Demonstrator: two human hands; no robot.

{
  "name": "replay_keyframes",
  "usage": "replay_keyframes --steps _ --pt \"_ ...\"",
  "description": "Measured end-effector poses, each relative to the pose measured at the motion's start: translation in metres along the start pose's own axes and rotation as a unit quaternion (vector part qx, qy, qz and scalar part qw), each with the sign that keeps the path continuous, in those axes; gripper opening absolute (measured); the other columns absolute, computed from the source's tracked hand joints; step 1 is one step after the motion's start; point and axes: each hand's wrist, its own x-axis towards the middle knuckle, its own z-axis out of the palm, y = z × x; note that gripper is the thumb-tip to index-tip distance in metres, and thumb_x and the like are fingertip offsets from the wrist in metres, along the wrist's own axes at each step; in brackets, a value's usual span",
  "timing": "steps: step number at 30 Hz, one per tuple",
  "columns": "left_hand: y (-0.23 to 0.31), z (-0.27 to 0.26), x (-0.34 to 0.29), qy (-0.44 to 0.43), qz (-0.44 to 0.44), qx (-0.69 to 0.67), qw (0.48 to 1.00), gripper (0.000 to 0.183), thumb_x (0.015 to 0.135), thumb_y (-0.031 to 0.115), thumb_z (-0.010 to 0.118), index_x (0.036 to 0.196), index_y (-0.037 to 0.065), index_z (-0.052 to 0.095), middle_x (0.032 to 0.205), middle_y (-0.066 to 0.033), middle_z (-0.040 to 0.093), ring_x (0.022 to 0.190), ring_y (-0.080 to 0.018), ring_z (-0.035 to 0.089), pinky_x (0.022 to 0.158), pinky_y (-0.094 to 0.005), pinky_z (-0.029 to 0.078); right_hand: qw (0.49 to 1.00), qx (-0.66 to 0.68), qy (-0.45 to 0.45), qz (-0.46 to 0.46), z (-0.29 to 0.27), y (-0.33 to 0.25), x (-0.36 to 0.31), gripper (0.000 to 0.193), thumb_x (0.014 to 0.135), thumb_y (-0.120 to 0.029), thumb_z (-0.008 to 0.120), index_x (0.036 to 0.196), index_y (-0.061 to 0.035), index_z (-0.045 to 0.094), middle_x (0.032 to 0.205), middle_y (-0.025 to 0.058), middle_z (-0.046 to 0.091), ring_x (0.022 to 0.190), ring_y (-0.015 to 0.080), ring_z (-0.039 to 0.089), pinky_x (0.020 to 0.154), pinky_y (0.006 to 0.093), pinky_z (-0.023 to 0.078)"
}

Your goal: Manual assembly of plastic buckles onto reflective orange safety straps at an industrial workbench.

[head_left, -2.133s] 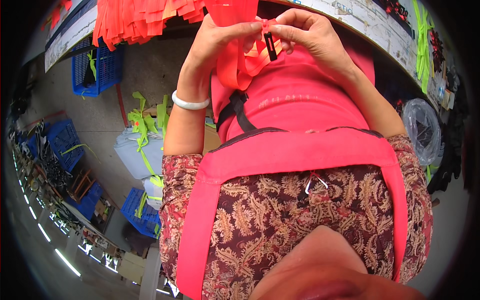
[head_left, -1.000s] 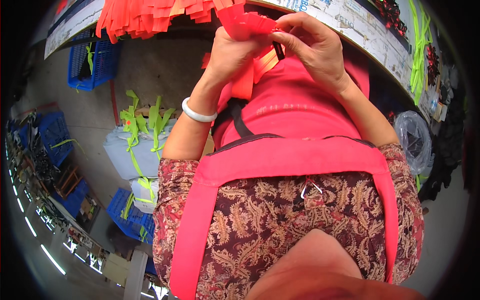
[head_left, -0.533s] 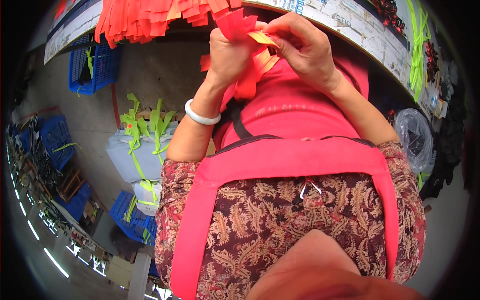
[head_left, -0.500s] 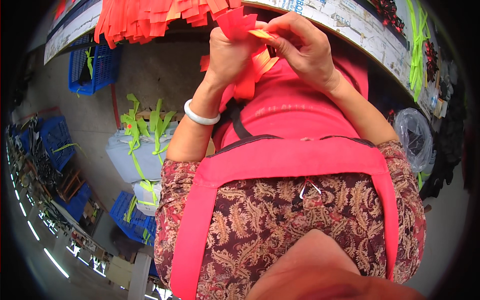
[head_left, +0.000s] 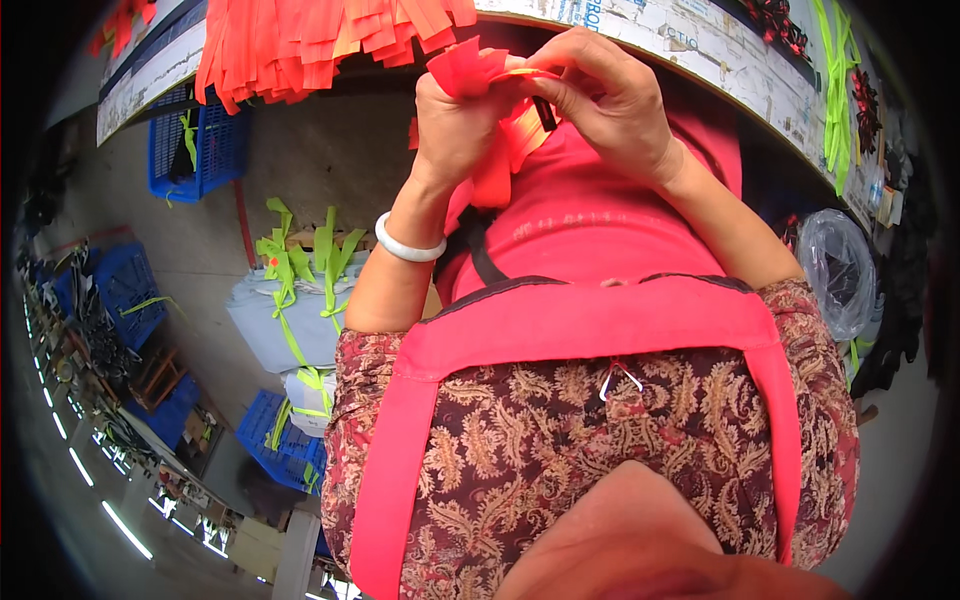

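Close to the table edge, my left hand (head_left: pixel 455 125) is closed round a bunch of red-orange fabric strips (head_left: pixel 468 68). Their folded ends stick up above the fist, and more strips (head_left: pixel 515 145) hang below it over the red apron (head_left: pixel 600 200). My right hand (head_left: pixel 620 100) meets it from the right, thumb and fingers pinched on a narrow orange strip (head_left: pixel 530 73) that runs between both hands. A small black piece (head_left: pixel 545 114) shows under the right fingers; what it belongs to is hidden.
A thick pile of red-orange strips (head_left: pixel 320 45) overhangs the white-covered table (head_left: pixel 740 70). Lime-green strips (head_left: pixel 838 100) lie on its right part. Left below stand a blue crate (head_left: pixel 215 150) and a grey bundle (head_left: pixel 285 315) tied with green strips. A clear plastic bag (head_left: pixel 838 270) hangs at right.
The strip between my hands has turned from pointing at the right thumb to stretching across into the right fingers. The black piece shows more. The view has shifted slightly.
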Motion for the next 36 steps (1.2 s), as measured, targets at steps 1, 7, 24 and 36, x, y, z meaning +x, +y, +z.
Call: replay_keyframes --steps 1,7,24,36 --pt "-0.005 0.000 0.000 0.010 -0.001 0.000 1.000 0.018 0.081 -0.009 0.064 0.098 -0.002 0.068 0.085 -0.0030 0.065 0.074 -0.0095 0.059 0.063 -0.0224 0.047 0.999 0.023 -0.002 0.032 0.002 0.003 -0.002 0.014 0.083 -0.002 0.069 0.096 -0.0027 0.062 0.083 0.0036 0.058 0.063 0.0083 0.057 0.056 0.0218 0.047" --pt "0.000 0.004 0.002 0.001 -0.011 0.018 1.000 0.019 0.081 -0.010 0.063 0.096 -0.001 0.069 0.084 -0.0024 0.065 0.073 -0.0084 0.059 0.061 -0.0217 0.046 0.986 0.109 -0.013 0.124 -0.002 0.002 -0.006 0.011 0.086 -0.002 0.066 0.096 -0.0017 0.061 0.081 0.0028 0.058 0.065 0.0069 0.059 0.056 0.0207 0.047" --pt "0.011 0.006 0.004 -0.040 0.070 0.124 0.989 0.017 0.082 -0.008 0.063 0.096 -0.001 0.069 0.078 -0.0004 0.062 0.064 -0.0059 0.055 0.054 -0.0201 0.043 0.988 0.088 -0.037 0.124 -0.004 -0.002 -0.014 0.014 0.091 -0.006 0.062 0.103 0.0001 0.060 0.091 0.0009 0.061 0.079 0.0049 0.056 0.067 0.0189 0.048" --pt "0.016 -0.002 0.008 -0.010 -0.011 0.048 0.999 0.012 0.080 -0.002 0.070 0.093 0.000 0.070 0.083 -0.0022 0.068 0.073 -0.0082 0.062 0.064 -0.0218 0.049 0.987 0.066 -0.076 0.124 -0.007 0.010 -0.002 0.012 0.086 -0.005 0.066 0.096 -0.0017 0.063 0.087 0.0047 0.060 0.075 0.0105 0.059 0.066 0.0248 0.048"
